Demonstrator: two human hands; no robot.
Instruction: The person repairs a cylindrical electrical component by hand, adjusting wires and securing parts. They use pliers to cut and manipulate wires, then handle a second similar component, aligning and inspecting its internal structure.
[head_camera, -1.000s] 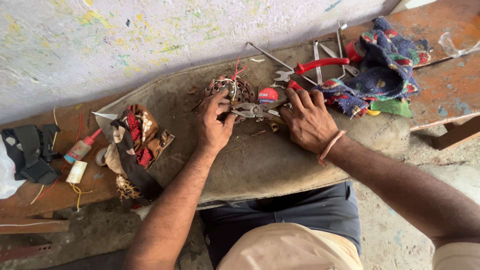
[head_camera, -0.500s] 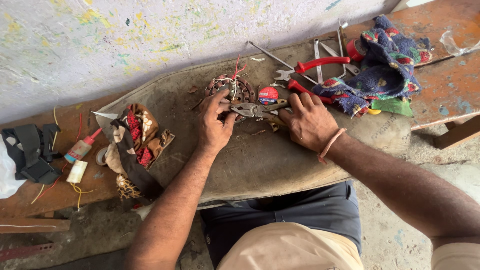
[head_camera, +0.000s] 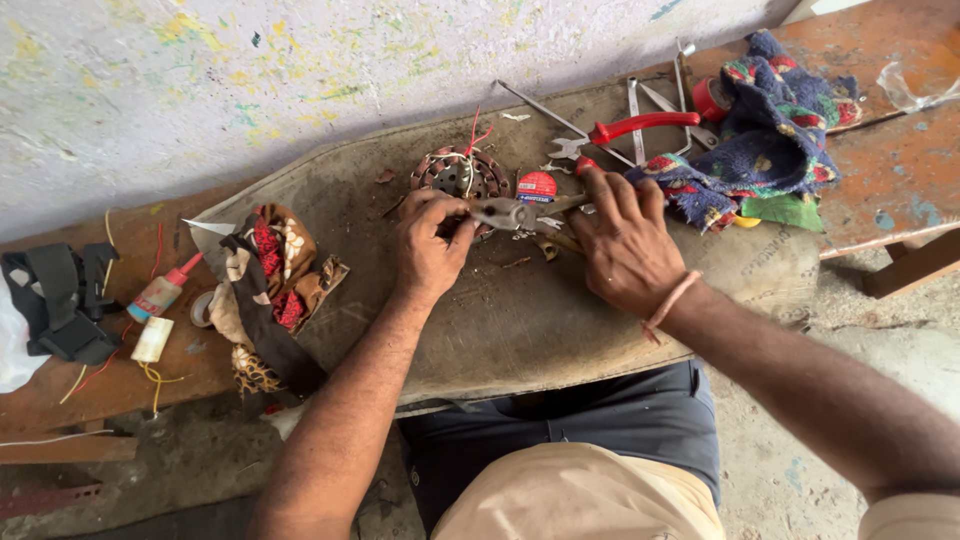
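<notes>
Copper-wound round coil (head_camera: 458, 172), red leads up; pliers (head_camera: 515, 213) beside.

A blue patterned cloth (head_camera: 775, 140) and red-handled pliers (head_camera: 640, 127) lie right; brown rags (head_camera: 275, 270) lie left.

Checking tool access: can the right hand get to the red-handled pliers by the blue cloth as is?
Probably yes. The red-handled pliers lie bare just past the right hand, though that hand already grips metal pliers.

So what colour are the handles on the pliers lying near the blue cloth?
Red, seen in the head view: the pliers lie beside the cloth.
</notes>
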